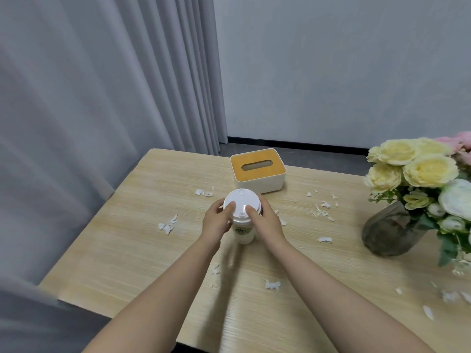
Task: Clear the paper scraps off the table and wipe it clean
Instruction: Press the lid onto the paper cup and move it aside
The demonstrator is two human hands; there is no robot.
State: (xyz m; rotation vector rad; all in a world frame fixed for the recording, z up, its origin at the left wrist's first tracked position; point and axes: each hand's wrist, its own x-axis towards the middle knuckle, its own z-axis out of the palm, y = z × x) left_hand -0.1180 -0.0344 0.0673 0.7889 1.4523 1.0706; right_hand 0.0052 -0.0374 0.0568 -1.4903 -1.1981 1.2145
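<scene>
Head view: left hand (216, 221) and right hand (265, 220) grip one white lidded paper cup (242, 212) at centre of the wood-grain desk (127, 250). Roughly ten clusters of torn white paper scraps (167, 226) lie scattered from 9 to 4 o'clock; one rectangular tissue box (257, 170) sits at 12

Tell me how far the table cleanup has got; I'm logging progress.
Nothing looks cleared yet: paper scraps lie scattered over the table. In hand: left hand and right hand grip the lidded cup. Left: gathering scraps and wiping; no cloth shows, only a tissue box.
</scene>
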